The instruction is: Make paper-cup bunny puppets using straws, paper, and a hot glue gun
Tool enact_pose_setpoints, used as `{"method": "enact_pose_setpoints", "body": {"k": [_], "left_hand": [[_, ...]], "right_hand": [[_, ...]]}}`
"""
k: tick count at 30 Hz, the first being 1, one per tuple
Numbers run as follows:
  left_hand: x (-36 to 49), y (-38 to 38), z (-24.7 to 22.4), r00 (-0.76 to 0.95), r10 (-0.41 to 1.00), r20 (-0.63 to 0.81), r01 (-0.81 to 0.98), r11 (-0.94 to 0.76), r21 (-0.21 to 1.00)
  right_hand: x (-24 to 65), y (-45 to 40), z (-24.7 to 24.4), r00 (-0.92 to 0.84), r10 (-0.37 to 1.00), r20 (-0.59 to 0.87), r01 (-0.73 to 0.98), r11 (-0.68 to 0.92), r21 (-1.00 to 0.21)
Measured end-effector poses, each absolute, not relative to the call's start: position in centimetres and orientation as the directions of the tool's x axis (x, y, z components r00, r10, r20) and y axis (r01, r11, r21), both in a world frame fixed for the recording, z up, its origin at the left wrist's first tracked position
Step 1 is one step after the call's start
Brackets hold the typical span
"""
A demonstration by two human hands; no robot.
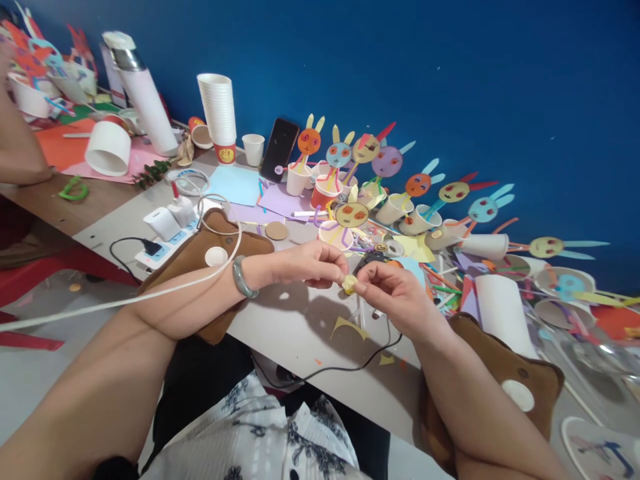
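Note:
Between the fingertips of both hands is a small pale yellow piece, perhaps crumpled paper; its exact kind is hard to make out. My left hand pinches it from the left, and my right hand pinches it from the right. Just behind them stands a paper cup bearing a yellow paper rabbit face. Yellow paper scraps lie on the table below my hands.
Several cups with rabbit faces line the blue wall, by a phone and a cup stack. A white cable crosses my left forearm near a power strip. Brown cushions lie under both forearms. Another person's arm rests far left.

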State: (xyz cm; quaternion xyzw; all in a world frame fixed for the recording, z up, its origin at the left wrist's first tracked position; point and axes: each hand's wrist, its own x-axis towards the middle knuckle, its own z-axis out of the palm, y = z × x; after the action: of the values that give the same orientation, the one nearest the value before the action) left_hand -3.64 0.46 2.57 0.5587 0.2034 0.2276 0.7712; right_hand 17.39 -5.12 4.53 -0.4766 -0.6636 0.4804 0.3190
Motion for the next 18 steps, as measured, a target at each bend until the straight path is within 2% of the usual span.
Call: {"method": "enact_pose_setpoints", "body": {"k": [5, 9, 13, 18], "left_hand": [[-3.9, 0.8, 2.7, 0.815, 0.575, -0.075, -0.165, 0.353, 0.921], [-4.0, 1.0, 2.8, 0.820, 0.562, -0.105, -0.176, 0.423, 0.889], [-4.1, 1.1, 2.5, 0.884, 0.458, -0.091, -0.139, 0.444, 0.885], [-4.2, 0.9, 2.3, 0.935, 0.332, -0.120, -0.044, 0.446, 0.894]], "right_hand": [[18.1, -4.9, 4.5, -0.359, 0.933, -0.011, 0.275, 0.094, -0.957], [18.2, -4.8, 4.7, -0.316, 0.944, 0.098, 0.206, 0.169, -0.964], [17.9, -5.2, 4.2, -0.283, 0.923, 0.262, 0.190, 0.322, -0.928], [17.9, -5.6, 3.4, -0.397, 0.810, 0.432, 0.279, 0.555, -0.784]]}}
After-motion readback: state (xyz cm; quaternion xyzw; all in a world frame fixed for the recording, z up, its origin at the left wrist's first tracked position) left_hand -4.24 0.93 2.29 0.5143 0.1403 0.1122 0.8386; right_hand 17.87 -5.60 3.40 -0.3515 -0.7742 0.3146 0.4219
